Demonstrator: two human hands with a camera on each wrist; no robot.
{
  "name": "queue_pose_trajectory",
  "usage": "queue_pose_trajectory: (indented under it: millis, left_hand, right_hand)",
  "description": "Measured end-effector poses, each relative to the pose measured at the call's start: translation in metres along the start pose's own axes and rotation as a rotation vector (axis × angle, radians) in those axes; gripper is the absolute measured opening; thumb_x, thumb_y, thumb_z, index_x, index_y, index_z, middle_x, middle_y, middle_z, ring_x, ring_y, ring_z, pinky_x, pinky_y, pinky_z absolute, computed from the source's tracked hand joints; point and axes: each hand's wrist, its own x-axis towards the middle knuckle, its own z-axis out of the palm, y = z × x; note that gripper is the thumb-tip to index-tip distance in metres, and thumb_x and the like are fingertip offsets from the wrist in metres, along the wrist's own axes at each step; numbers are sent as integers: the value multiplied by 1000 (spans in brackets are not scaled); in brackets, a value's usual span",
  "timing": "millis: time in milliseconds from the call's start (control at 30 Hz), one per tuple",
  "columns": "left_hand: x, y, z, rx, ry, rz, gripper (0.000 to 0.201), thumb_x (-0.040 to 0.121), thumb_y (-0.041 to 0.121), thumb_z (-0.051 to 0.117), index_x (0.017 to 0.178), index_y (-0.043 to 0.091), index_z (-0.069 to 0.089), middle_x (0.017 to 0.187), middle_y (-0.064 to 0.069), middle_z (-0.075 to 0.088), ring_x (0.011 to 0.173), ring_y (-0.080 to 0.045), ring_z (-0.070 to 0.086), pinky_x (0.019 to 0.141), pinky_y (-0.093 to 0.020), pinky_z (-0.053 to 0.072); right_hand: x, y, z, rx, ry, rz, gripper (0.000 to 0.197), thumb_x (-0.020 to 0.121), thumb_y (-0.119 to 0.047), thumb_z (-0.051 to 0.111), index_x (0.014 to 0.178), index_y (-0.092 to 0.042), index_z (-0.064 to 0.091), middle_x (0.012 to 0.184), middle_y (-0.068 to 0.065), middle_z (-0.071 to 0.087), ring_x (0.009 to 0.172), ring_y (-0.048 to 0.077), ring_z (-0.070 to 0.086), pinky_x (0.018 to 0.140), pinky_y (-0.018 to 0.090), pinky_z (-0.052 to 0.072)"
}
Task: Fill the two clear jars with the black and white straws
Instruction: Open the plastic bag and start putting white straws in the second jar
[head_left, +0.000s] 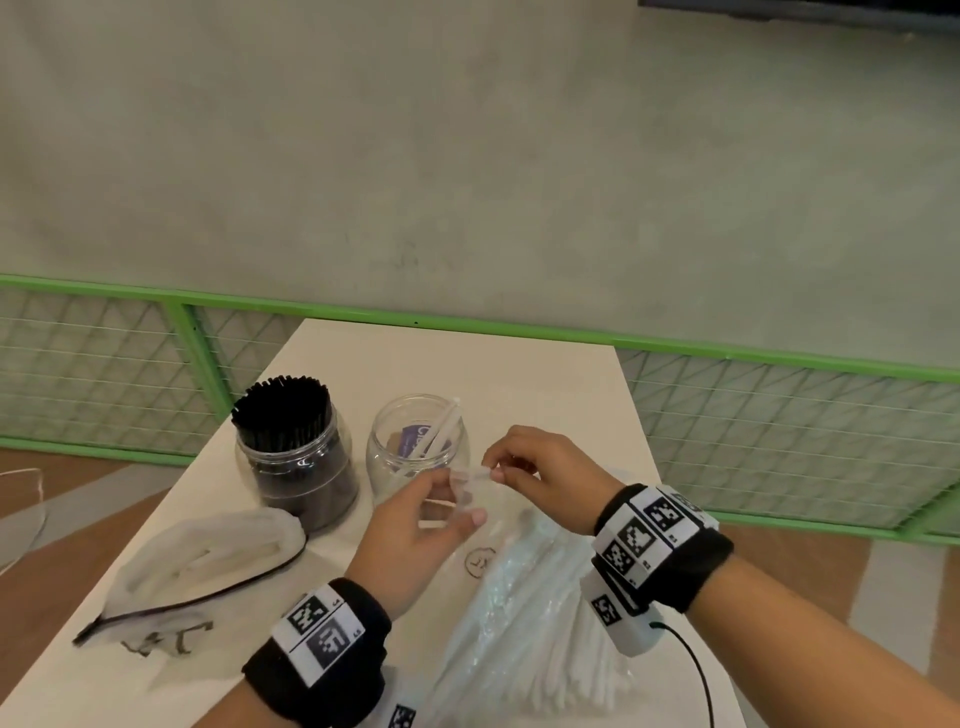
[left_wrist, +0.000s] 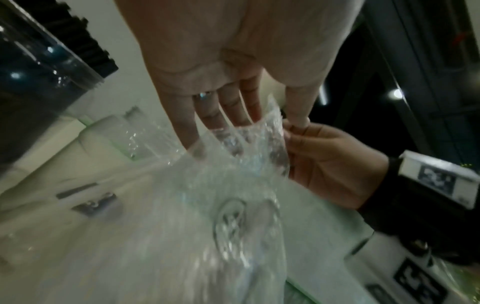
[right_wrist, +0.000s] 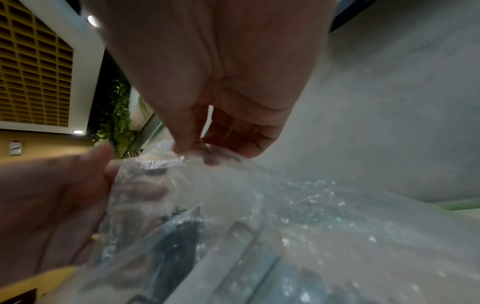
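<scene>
A clear plastic bag of white straws lies on the white table near its front right. Its top end is lifted, and both hands pinch that end above the table. My left hand holds the bag's edge between thumb and fingers. My right hand pinches the opposite edge. One clear jar at the left is packed with black straws. The second clear jar stands beside it, just beyond my hands, and holds a white straw and a purple label.
An empty crumpled clear bag with a dark strip along one edge lies at the table's left front. A green mesh railing runs behind the table. A black cable hangs from my right wristband.
</scene>
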Motion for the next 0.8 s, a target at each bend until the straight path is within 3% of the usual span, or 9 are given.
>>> queue_pose_trajectory:
  millis: [133, 200, 400, 500, 600, 800]
  left_hand:
    - [4, 7, -9, 35, 130, 115, 2, 84, 29, 65, 84, 27, 66, 81, 12, 70, 78, -1, 63, 70, -8, 43]
    - [6, 7, -10, 54, 129, 145, 6, 86, 28, 64, 81, 26, 66, 81, 14, 68, 77, -2, 62, 70, -8, 43]
    - [7, 2, -9, 164, 145, 230, 28, 84, 45, 51, 74, 21, 61, 72, 9, 59, 74, -7, 56, 67, -13, 41]
    - [7, -1, -15, 127, 200, 204, 24, 85, 40, 53, 73, 20, 58, 72, 6, 56, 73, -10, 54, 69, -21, 41]
    - [7, -8, -30, 93, 244, 149, 18, 88, 33, 58, 72, 26, 58, 71, 10, 56, 71, -12, 53, 68, -30, 43]
    - [1, -15, -57, 14, 332, 27, 22, 94, 25, 53, 74, 18, 57, 60, 3, 46, 58, -15, 41, 56, -30, 36]
  right_hand:
    - [4, -4, 10, 39, -7, -52, 17, 92, -15, 59, 107, -15, 68, 78, -14, 47, 72, -4, 47, 69, 9, 34]
    - [4, -6, 14, 95, 6, -64, 14, 91, -20, 62, 102, -17, 69, 79, -15, 49, 72, 0, 49, 69, 10, 36]
    - [9, -1, 23, 95, 51, -116, 4, 89, -18, 63, 89, -19, 67, 84, -12, 52, 77, 3, 51, 72, 13, 38]
    - [6, 18, 21, 38, 60, -60, 5, 90, -18, 62, 88, -19, 67, 89, -7, 55, 81, 7, 55, 79, 22, 44]
    - [-5, 43, 12, -10, 63, 44, 9, 90, -17, 61, 86, -25, 64, 91, -7, 57, 85, 7, 57, 83, 24, 44]
    - [-21, 85, -13, -105, 117, 199, 16, 89, -12, 63, 81, -26, 62, 89, 0, 58, 85, 15, 57, 79, 25, 39]
